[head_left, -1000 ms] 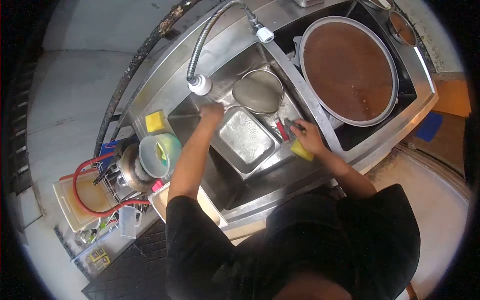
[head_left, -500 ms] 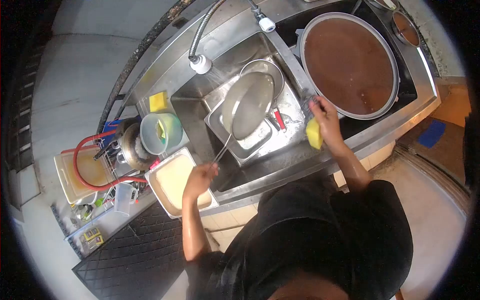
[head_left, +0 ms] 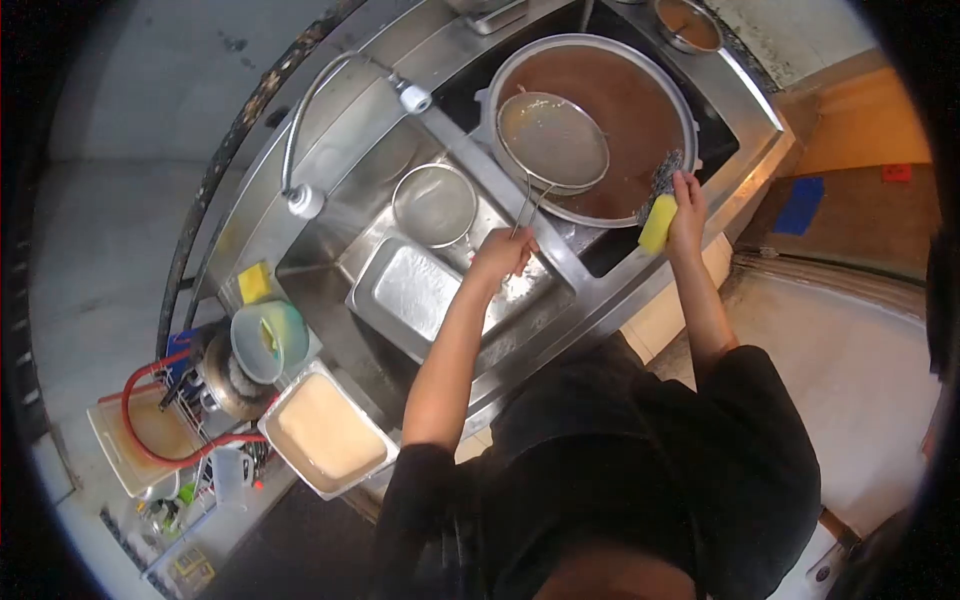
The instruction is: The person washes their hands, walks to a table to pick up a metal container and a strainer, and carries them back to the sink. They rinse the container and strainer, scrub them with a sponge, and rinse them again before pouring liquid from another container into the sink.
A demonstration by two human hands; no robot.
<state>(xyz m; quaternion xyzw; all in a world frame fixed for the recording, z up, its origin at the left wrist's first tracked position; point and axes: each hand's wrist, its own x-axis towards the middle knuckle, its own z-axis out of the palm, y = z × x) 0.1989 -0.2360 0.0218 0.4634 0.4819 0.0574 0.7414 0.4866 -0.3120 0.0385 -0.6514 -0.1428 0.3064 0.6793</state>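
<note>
My left hand (head_left: 505,255) is wrapped round the wire handle of a round mesh strainer (head_left: 555,142). The strainer overlaps the left part of a large pot (head_left: 490,110) filled with brown liquid (head_left: 645,110). On the right, my right hand (head_left: 686,215) grips a yellow sponge (head_left: 656,224) together with a dark, curly scouring pad (head_left: 664,175), close by the pot's near rim. Below and left of my left hand, a rectangular metal pan (head_left: 412,295) lies in the sink (head_left: 330,325). Beyond that pan rests another round strainer (head_left: 435,206).
A spray faucet (head_left: 306,201) hangs over the sink's left side. Left of the basin are a yellow sponge (head_left: 254,283), a plastic tub (head_left: 262,342) and a metal pan of pale liquid (head_left: 330,425). A small metal bowl (head_left: 690,25) stands behind the pot.
My left hand has carried the strainer from the sink, rightward, over the large pot. The view has turned to the right. My right hand still holds the sponge and scouring pad.
</note>
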